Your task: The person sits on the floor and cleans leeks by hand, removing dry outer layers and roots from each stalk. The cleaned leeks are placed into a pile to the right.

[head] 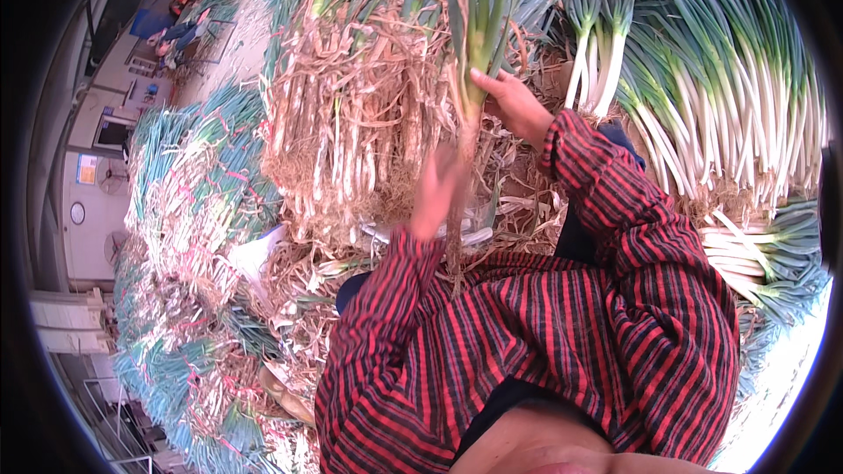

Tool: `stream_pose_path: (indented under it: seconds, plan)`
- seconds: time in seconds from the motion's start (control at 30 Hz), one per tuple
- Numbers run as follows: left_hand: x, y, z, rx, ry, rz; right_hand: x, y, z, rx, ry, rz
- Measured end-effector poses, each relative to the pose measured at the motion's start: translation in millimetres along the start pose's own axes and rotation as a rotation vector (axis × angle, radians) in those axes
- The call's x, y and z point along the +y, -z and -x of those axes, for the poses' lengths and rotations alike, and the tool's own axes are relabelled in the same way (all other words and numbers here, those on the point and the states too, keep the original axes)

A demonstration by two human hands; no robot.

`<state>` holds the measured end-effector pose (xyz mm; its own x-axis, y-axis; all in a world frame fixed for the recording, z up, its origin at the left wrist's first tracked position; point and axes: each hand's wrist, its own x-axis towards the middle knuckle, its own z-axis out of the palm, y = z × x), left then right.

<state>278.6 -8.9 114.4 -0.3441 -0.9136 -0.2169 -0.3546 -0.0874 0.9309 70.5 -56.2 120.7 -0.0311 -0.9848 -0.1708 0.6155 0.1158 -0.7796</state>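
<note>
One large green onion [469,118], with dry outer leaves and hanging roots, stands nearly upright before me. My right hand [517,102] grips it where the white stalk turns to green leaves. Beside the lower stalk is my left hand [438,191], blurred by motion; whether its fingers hold a part of the stalk cannot be told. Just behind lies a thick pile of untrimmed green onions [355,112] with brown, dry leaves and soil on them. To the right, a few clean green onions [596,59] lean near my right forearm.
Many clean green onions [731,99] lie in a row at the right, with more [737,257] below them. Peeled dry leaves [527,210] litter the ground near my legs. Tied bundles [191,210] fill the left. A person [178,33] is far back left.
</note>
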Motion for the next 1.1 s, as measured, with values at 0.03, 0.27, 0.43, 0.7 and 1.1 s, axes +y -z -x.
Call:
stream_pose_path:
  seconds: [0.03,0.27,0.43,0.7,1.1]
  plan:
    - [10,-2,-19,0.053,-0.101,0.031,7,-7,3,-0.042,-0.003,-0.004]
    - [38,-5,-75,-0.036,-0.103,0.015,23,-13,4,0.078,0.008,0.035]
    - [8,4,-88,-0.070,0.093,0.125,33,-10,-3,0.068,0.071,0.048]
    - [-77,-6,-8,0.014,-0.019,-0.673,-7,-24,1,0.113,0.021,0.008]
    - [7,-24,-53,-0.128,0.099,0.184,-3,-2,-38,-0.247,0.068,-0.185]
